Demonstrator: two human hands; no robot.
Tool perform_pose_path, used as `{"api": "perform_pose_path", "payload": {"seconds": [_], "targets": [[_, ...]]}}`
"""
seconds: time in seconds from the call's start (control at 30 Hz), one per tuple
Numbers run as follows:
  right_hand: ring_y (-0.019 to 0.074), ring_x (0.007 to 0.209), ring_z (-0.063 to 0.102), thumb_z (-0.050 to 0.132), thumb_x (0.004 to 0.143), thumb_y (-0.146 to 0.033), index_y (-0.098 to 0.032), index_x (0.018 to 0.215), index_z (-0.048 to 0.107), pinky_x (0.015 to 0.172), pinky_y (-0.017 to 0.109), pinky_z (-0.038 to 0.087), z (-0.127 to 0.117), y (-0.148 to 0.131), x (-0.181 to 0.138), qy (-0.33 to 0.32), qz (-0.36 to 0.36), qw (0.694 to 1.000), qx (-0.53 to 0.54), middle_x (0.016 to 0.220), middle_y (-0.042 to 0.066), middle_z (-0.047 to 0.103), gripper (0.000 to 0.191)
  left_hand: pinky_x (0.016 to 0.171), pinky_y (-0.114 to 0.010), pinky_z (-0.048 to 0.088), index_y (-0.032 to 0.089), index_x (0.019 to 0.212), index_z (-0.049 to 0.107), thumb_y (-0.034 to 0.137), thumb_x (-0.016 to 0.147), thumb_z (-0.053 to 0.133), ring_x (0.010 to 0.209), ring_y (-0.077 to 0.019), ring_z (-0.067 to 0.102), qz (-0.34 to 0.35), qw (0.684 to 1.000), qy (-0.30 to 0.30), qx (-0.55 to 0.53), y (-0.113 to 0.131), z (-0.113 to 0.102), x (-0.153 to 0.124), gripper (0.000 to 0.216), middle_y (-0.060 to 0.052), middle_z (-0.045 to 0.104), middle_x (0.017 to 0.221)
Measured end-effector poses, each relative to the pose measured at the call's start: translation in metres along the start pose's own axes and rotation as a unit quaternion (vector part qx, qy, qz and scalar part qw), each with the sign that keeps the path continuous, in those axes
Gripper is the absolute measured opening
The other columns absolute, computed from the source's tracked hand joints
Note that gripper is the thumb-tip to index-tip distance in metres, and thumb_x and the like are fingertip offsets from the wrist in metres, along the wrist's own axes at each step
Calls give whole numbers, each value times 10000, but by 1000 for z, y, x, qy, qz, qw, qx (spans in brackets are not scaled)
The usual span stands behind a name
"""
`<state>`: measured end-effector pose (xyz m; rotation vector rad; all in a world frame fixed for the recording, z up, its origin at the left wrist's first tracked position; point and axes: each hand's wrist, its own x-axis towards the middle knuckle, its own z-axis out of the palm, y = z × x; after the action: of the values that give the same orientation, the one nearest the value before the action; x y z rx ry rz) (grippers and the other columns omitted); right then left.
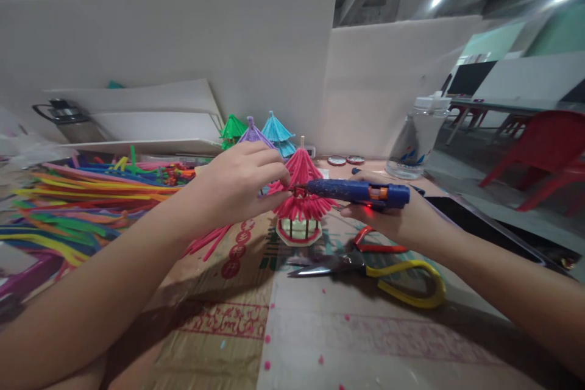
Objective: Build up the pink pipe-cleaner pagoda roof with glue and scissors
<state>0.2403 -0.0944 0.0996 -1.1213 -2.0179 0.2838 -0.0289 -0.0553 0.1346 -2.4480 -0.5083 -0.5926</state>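
Observation:
A small pink model pavilion (299,173) made of pipe cleaners stands upright on the work surface, with a two-tiered roof, brown posts and a pale base. My left hand (244,180) reaches in from the left, its thumb and fingers closed at the edge of the roof; any small piece between the fingertips is hidden. In my right hand (388,219) is a blue hot glue gun (347,191), held level, its nozzle touching or very near the roof, close to my left fingertips. Scissors (361,268) with yellow and red handles lie open below the right hand.
Many coloured pipe cleaners (91,195) are piled at left. Green (233,128), purple (251,131) and blue (276,129) roofed models stand behind. A clear bottle (414,140) is at back right, near a dark flat device (484,228). Pink scraps dot the cardboard (214,341).

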Motion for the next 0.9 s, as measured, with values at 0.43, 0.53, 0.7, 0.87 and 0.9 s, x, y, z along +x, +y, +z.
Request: {"api": "perform_pose_path", "payload": {"seconds": [0.43,0.53,0.7,0.87,0.9], "targets": [[206,747,631,709,795,-394,-259,866,599,659,329,506,5,8,3,41,-38,998,17,851,18,679,188,775,-339,448,165,872,639,351,954,546,833,-204,605,5,1000,6,-1,1,1,0,223,-68,673,874],[243,855,669,720,785,-372,-275,924,636,745,365,533,4,4,3,50,-41,998,23,941,32,712,189,770,-341,447,164,879,646,349,953,546,828,-206,608,7,1000,7,4,1,1,1,223,-71,676,873],[205,634,626,719,787,-441,-235,983,617,596,342,511,0,12,2,81,-2,996,25,731,9,664,302,770,-345,441,160,891,653,393,946,565,837,-212,606,8,1000,2,-1,0,1,0,255,-74,681,896],[183,693,645,591,892,-562,-205,888,630,645,325,533,-8,33,7,86,20,988,126,780,48,685,360,789,-333,442,172,856,652,498,923,578,854,-207,609,-47,997,8,-56,-7,2,-2,340,-59,687,883],[187,731,660,568,904,-575,-199,854,650,680,327,541,-10,39,11,87,29,987,136,807,61,697,388,801,-333,443,172,857,654,472,942,552,863,-206,611,-82,994,20,-65,-9,3,-1,327,-59,690,885]]}}
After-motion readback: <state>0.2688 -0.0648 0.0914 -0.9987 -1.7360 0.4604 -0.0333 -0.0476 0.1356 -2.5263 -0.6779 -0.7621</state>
